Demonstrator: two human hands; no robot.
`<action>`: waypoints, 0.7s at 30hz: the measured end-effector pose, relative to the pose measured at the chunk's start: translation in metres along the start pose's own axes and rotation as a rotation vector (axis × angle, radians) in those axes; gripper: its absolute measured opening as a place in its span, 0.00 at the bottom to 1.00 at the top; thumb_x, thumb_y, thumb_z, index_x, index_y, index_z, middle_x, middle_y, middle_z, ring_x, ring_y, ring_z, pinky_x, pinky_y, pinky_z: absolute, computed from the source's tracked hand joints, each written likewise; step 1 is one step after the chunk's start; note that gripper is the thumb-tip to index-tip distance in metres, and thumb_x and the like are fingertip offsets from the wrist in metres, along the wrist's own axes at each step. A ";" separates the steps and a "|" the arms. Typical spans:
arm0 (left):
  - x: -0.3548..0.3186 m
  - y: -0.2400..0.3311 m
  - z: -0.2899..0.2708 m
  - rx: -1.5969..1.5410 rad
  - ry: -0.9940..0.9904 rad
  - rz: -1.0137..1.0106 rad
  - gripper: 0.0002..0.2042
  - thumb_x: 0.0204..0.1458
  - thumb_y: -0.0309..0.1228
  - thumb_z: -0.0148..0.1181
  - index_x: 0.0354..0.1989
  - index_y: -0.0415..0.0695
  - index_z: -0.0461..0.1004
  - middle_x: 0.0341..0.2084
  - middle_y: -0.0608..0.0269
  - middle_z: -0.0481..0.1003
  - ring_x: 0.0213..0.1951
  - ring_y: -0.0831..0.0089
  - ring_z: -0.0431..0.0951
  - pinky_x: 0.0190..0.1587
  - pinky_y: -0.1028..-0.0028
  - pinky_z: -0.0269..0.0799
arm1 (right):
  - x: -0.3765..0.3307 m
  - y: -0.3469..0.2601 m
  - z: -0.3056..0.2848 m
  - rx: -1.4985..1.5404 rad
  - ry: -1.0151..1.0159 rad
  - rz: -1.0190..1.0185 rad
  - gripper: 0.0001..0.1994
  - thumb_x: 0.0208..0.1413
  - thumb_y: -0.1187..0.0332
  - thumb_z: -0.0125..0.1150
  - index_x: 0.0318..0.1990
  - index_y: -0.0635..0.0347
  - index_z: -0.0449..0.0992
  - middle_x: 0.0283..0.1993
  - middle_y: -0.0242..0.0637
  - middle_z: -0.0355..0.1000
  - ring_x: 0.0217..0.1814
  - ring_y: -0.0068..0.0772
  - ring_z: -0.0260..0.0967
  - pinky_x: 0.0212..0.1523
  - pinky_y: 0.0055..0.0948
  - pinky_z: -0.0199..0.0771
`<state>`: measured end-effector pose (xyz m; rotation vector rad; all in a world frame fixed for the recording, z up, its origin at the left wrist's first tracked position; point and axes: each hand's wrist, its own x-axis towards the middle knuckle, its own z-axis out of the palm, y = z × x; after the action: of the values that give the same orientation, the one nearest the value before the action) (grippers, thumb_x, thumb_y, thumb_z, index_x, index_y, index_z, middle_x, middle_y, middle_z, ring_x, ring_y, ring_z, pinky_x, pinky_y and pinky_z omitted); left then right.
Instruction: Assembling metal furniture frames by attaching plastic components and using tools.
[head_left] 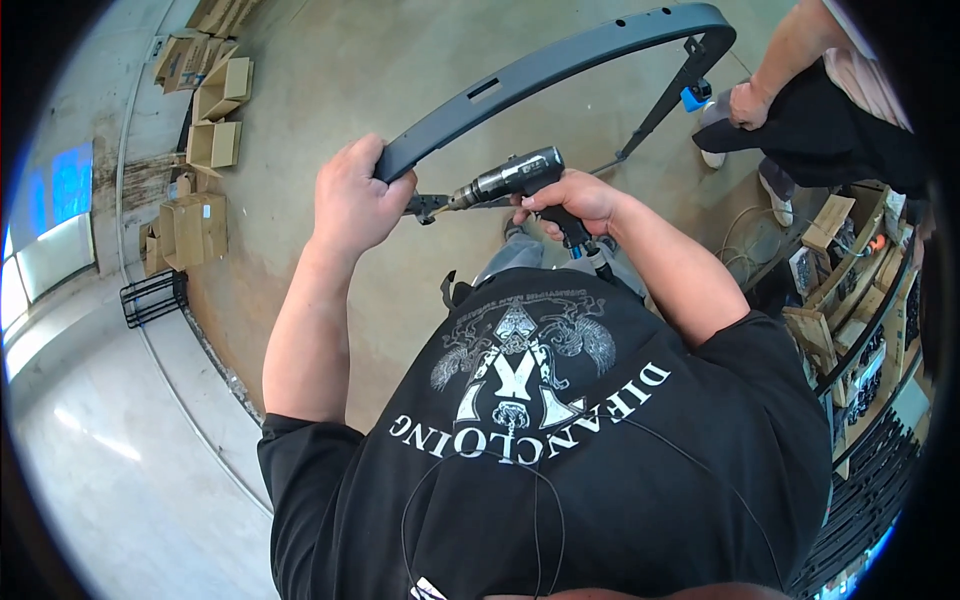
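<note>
My left hand (352,195) is closed round the end of a long dark metal frame (560,72), which arches up and away to the right, then bends back. A slot and small holes show along its face. In my right hand (588,203) is a black pistol-grip power drill (515,177), its nose pointing left. The drill's tip is close to a small bracket (425,208) on the frame, just by my left hand; whether they touch I cannot tell. A fitting (598,262) hangs from the drill's handle. A blue piece (696,96) sits at the frame's far bend.
At the upper right stands another person, whose hand (748,106) is near the frame's bend. Open cardboard boxes (195,228) line the left wall. A black wire rack (154,299) stands lower left. To the right are wooden bins (835,280) with small parts and stacked black bars (868,500).
</note>
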<state>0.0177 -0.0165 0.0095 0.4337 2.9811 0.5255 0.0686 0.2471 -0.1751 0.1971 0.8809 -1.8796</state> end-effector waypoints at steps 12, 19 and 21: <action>-0.007 -0.004 -0.001 -0.003 0.005 0.054 0.09 0.44 0.29 0.64 0.26 0.40 0.70 0.23 0.52 0.73 0.28 0.53 0.75 0.33 0.59 0.71 | 0.021 0.003 -0.030 0.070 -0.091 0.064 0.14 0.63 0.69 0.62 0.54 0.63 0.74 0.44 0.44 0.79 0.23 0.23 0.71 0.24 0.26 0.73; -0.005 -0.005 0.005 -0.015 0.030 0.060 0.08 0.44 0.28 0.64 0.27 0.40 0.70 0.22 0.52 0.72 0.26 0.55 0.73 0.32 0.62 0.69 | 0.002 -0.005 -0.004 -0.034 0.014 0.011 0.14 0.63 0.69 0.61 0.54 0.63 0.74 0.43 0.43 0.79 0.22 0.25 0.71 0.23 0.28 0.73; -0.004 -0.006 0.003 -0.003 0.035 0.067 0.08 0.44 0.28 0.64 0.26 0.40 0.70 0.22 0.52 0.72 0.26 0.55 0.73 0.32 0.62 0.69 | 0.006 -0.006 -0.012 -0.010 -0.009 0.026 0.14 0.63 0.69 0.61 0.53 0.63 0.74 0.43 0.43 0.79 0.22 0.25 0.71 0.23 0.27 0.73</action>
<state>0.0206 -0.0219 0.0043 0.5313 3.0073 0.5495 0.0577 0.2519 -0.1832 0.1928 0.8770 -1.8509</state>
